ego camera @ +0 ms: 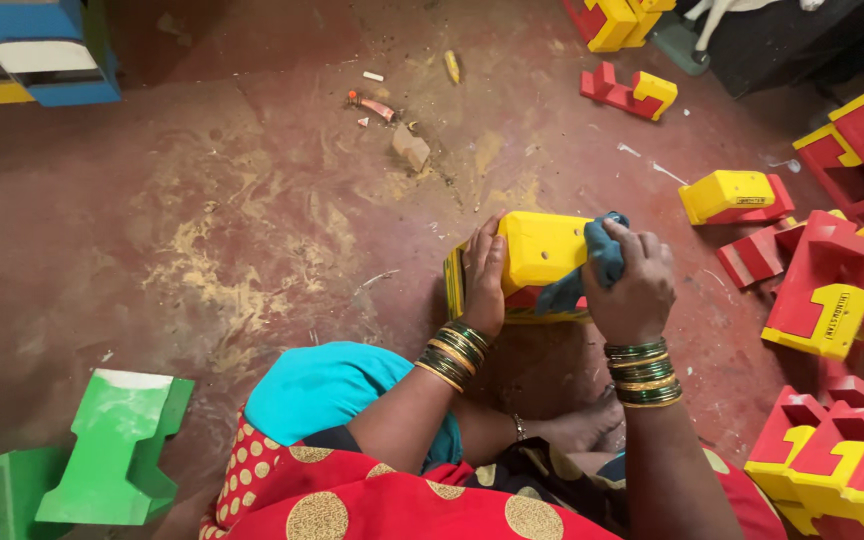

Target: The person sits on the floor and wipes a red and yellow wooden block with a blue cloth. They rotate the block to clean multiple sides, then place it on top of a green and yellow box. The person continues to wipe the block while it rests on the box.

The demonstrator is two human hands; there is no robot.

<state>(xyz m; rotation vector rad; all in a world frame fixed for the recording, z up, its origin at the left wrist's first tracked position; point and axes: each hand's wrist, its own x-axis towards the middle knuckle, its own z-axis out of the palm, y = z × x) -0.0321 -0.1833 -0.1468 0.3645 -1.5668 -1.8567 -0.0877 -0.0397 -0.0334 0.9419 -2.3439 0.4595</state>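
Head view: right hand (632,285) clutching cloth (600,255)

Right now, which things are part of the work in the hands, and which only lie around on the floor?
In the work:
- yellow block, steadied by the left hand
- blue cloth, pressed on it by the right hand

Lying about:
- green blocks
- red and yellow blocks
- small scraps

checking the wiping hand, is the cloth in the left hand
No, the right hand grips the blue cloth against the yellow block, while the left hand only steadies the block.
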